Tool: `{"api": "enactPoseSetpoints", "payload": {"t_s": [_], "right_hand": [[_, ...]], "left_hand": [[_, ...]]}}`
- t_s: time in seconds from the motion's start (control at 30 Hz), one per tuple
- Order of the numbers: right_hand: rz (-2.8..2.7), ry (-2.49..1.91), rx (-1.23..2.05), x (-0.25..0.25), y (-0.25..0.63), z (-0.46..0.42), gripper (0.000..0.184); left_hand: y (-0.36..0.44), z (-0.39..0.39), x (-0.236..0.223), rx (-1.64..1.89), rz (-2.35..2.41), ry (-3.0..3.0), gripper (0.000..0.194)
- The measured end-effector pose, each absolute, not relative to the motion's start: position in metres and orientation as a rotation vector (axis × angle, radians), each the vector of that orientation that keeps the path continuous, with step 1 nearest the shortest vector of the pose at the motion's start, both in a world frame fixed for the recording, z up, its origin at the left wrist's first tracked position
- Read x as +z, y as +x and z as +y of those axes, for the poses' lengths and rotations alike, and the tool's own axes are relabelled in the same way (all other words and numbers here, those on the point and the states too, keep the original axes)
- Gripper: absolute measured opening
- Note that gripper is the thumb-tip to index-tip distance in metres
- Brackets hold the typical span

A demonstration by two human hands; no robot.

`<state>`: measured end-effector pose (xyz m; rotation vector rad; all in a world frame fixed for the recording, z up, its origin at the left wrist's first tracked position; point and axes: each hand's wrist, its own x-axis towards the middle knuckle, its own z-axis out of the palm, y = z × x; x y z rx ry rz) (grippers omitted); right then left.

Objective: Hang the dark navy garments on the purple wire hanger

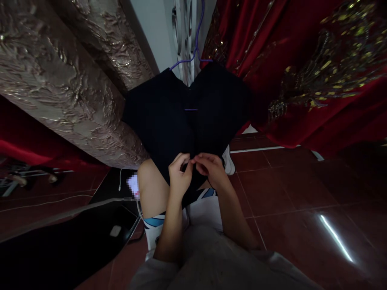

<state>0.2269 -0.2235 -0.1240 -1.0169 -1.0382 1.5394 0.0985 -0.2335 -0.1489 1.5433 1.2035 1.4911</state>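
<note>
A dark, nearly black V-necked garment [160,117] hangs in front of me on a thin purple hanger [193,56]. A short stretch of purple shows through its front opening, below the neck. Low on that opening, my left hand [180,173] pinches the cloth between thumb and fingers. My right hand [211,166] meets it from the other side, its fingertips closed on the front edge too. The fingertips of both hands almost touch. Any small fastening between them is too dark to make out. The lower part of the garment hangs down by my knees.
Patterned beige fabric [75,88] hangs at the left, red cloth with gold sequins [326,80] at the right. Behind the hanger stands a white metal frame [184,32]. A dark surface [75,237] at lower left bears a phone [125,217] and cables. Red tiles [290,189] cover the floor.
</note>
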Motion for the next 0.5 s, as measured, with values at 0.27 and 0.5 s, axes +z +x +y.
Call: {"api": "enactPoseSetpoints", "payload": {"t_s": [0.27, 0.5], "right_hand": [[-0.972, -0.871, 1.101, -0.016, 0.235, -0.126, 0.041], [-1.106, -0.725, 0.985, 0.006, 0.232, -0.121, 0.027]], "left_hand": [[0.111, -0.206, -0.179, 1.319, 1.303, 1.662, 0.017], [0.087, -0.175, -0.073, 1.304, 1.039, 2.183, 0.020]]}}
